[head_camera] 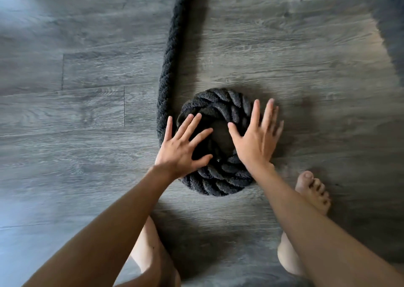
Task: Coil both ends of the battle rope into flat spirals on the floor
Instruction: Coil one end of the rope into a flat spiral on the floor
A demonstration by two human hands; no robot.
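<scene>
Pressing down on the spiral (220,183) with both palms, I judge, is what stops this stiff black battle rope (168,68) from springing open or riding up over itself; the turns need to lie flat on the grey wood floor (76,111).

My left hand (183,148) lies on the spiral's left side, fingers (188,125) straight and spread, reaching toward the dark middle. My right hand (255,139) lies on the right side, its fingers (254,114) also straight and fanned out, the tips at the far right rim. Neither hand grips anything; nothing is curled round the rope. The right hand is blurred, so I cannot tell how firmly it bears down.

Between my hands the centre of the spiral shows, and the near and far arcs of the outer turn stick out past my palms. From the spiral's left edge, just beside my left little finger, the free length runs away to the far side. My bare foot (312,190) is planted near right of the spiral, apart from it. Only this one end is visible.
</scene>
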